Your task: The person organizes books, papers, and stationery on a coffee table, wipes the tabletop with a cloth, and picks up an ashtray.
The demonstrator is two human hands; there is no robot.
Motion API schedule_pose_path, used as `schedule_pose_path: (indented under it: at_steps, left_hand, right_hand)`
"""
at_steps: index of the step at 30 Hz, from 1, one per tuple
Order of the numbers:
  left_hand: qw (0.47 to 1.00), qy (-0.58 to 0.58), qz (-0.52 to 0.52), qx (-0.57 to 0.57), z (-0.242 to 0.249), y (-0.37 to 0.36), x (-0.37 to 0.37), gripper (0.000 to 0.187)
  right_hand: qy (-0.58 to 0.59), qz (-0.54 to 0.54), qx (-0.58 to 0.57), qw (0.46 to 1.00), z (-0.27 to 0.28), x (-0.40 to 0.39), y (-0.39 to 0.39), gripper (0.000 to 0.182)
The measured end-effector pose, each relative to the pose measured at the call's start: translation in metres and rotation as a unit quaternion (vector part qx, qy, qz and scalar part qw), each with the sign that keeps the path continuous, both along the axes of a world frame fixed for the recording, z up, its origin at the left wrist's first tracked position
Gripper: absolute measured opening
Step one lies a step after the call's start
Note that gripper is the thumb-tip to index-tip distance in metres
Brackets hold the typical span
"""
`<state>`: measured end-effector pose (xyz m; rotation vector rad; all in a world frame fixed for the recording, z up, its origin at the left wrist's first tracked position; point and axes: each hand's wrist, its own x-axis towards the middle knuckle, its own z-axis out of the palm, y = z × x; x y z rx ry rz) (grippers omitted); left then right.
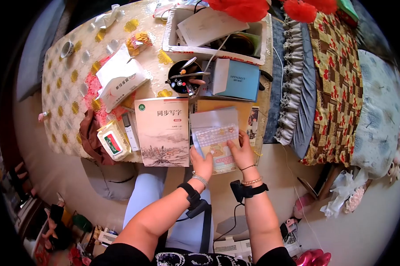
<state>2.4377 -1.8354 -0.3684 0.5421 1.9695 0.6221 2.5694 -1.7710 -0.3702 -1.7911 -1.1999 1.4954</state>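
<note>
A thin pastel packet (215, 141) with a checked band and a cartoon bear is between my two hands at the table's front edge. Its upper part is plain greyish white. My left hand (202, 165) grips the lower left edge, thumb on the front. On the right edge, my right hand (243, 152) pinches it with the thumb across the front. Fingers behind the packet are hidden. Under and behind it lies a tan folder or book (217, 105). A Chinese handwriting workbook (162, 133) lies flat just left of my left hand.
Behind are a blue box (237, 79), a round pen holder (175, 87) and a white foam bin (171, 37) of papers. Left stand a tissue pack (124, 88), a wipes pack (114, 141) and a brown cloth (90, 135). A patterned quilt (335, 88) lies right.
</note>
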Motion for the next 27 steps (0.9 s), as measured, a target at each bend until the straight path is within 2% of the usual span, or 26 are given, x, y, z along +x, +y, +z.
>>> schedule_pose_path:
  at_steps: [2, 4, 5, 9, 11, 12, 14, 16, 20, 22, 23, 24, 25, 26, 27]
  left_hand:
    - [0.998, 0.061, -0.016, 0.012, -0.015, -0.006, 0.0, 0.055]
    - [0.999, 0.036, 0.004, 0.0, -0.025, -0.005, -0.002, 0.055]
    - [1.0, 0.02, 0.017, -0.017, -0.03, -0.004, -0.003, 0.056]
    - [0.999, -0.011, 0.035, -0.039, -0.022, 0.004, -0.003, 0.057]
    - [0.998, -0.008, 0.031, -0.046, -0.005, 0.009, -0.001, 0.056]
    - [1.0, 0.011, 0.015, -0.019, 0.004, 0.008, 0.0, 0.057]
    - [0.999, 0.031, -0.005, 0.008, 0.025, 0.009, -0.001, 0.059]
    - [0.999, -0.03, 0.013, 0.006, 0.043, 0.017, -0.002, 0.055]
    - [0.993, 0.007, -0.087, 0.077, 0.042, 0.016, 0.009, 0.048]
    - [0.992, -0.015, -0.08, 0.098, 0.03, 0.025, 0.006, 0.046]
    - [0.993, -0.004, -0.079, 0.086, 0.023, 0.032, 0.003, 0.045]
    - [0.994, 0.007, -0.079, 0.073, 0.014, 0.035, 0.0, 0.045]
    - [0.989, 0.066, -0.108, 0.081, -0.002, 0.035, -0.003, 0.05]
    - [0.989, 0.067, -0.105, 0.081, -0.016, 0.033, -0.002, 0.05]
    - [0.984, 0.128, -0.11, 0.057, -0.021, 0.035, -0.002, 0.053]
  right_hand:
    - [-0.028, 0.01, 0.007, 1.0, 0.001, -0.005, 0.004, 0.049]
    - [-0.214, 0.069, 0.086, 0.971, -0.011, -0.005, 0.004, 0.048]
    - [-0.236, 0.064, 0.083, 0.966, -0.016, -0.004, 0.004, 0.046]
    - [-0.196, 0.058, -0.002, 0.979, -0.025, 0.002, 0.008, 0.044]
    - [-0.117, -0.003, -0.004, 0.993, -0.023, 0.003, 0.012, 0.044]
    - [-0.115, -0.002, -0.003, 0.993, -0.018, 0.003, 0.014, 0.044]
    - [-0.022, -0.078, -0.051, 0.995, -0.005, 0.007, 0.014, 0.047]
    - [-0.041, -0.069, -0.083, 0.993, -0.006, 0.022, 0.006, 0.054]
    - [0.031, -0.087, -0.101, 0.991, -0.019, 0.039, -0.022, 0.063]
    - [0.073, -0.186, -0.071, 0.977, -0.005, 0.032, -0.018, 0.059]
    - [0.073, -0.184, -0.071, 0.978, -0.004, 0.027, -0.016, 0.059]
    - [0.025, -0.151, -0.027, 0.988, -0.004, 0.022, -0.011, 0.059]
    - [-0.022, -0.117, 0.018, 0.993, -0.006, 0.017, -0.006, 0.058]
    - [-0.022, -0.114, 0.017, 0.993, -0.006, 0.012, -0.001, 0.058]
    - [-0.141, -0.032, 0.034, 0.989, -0.007, 0.008, 0.003, 0.06]
